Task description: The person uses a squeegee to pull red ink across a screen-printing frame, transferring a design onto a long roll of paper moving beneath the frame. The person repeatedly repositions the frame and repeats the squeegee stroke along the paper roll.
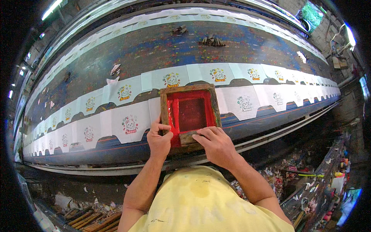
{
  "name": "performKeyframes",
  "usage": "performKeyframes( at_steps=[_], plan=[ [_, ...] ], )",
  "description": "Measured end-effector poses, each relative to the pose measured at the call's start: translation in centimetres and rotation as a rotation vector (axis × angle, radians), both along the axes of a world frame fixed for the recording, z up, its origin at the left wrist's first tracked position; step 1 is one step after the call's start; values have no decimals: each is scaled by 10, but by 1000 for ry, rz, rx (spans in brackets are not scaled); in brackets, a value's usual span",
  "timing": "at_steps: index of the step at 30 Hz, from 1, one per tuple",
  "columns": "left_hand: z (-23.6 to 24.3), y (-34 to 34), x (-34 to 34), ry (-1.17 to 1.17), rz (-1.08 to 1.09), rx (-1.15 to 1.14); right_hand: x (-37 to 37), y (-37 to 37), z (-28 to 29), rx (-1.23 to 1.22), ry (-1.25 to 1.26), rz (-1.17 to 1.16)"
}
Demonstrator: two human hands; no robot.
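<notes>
A small wooden screen printing frame (165,103), its inside wet with bright red ink, lies over the near row of white fabric pieces. My left hand (159,141) is closed on the frame's lower left side, thumb and index finger near the ink. My right hand (217,144) grips the lower right edge, fingers over the rim. Just left of the frame, a fabric piece (141,123) bears a cartoon animal print with red in it. To the right, another piece (235,101) carries a dark outline with little colour. The cloth under the frame is hidden.
The long dark table (127,58) is spotted with paint. A second row of fabric (199,73) with coloured prints lies beyond. Dark bundled scraps (211,41) sit farther back. A rail (266,140) runs along the near edge; wooden frames (92,221) are stacked lower left.
</notes>
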State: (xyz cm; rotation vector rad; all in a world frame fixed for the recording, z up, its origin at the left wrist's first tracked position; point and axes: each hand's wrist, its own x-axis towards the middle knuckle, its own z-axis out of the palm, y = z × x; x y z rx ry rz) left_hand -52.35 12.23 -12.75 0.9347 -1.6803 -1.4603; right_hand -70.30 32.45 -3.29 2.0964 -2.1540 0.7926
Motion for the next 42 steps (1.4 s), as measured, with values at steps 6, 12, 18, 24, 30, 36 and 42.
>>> performKeyframes(
  at_steps=[6,12,18,24,30,36,42],
  plan=[
    [-5,0,0,52,-7,-43,-7,-28,23,307,-44,21],
    [-16,-2,-2,15,16,-146,3,-8,35,304,-73,-7],
    [-3,-1,2,-83,1,-99,9,0,14,216,-8,2],
    [3,1,-4,4,57,4,-4,-7,1,116,-47,51],
    [14,-9,-8,26,70,198,-38,-45,-12,34,-7,43],
    [26,-8,-14,-101,122,161,-90,-110,-8,7,-24,67],
    [24,-5,-15,-148,171,167,-105,-137,-9,25,-65,21]
  ],
)
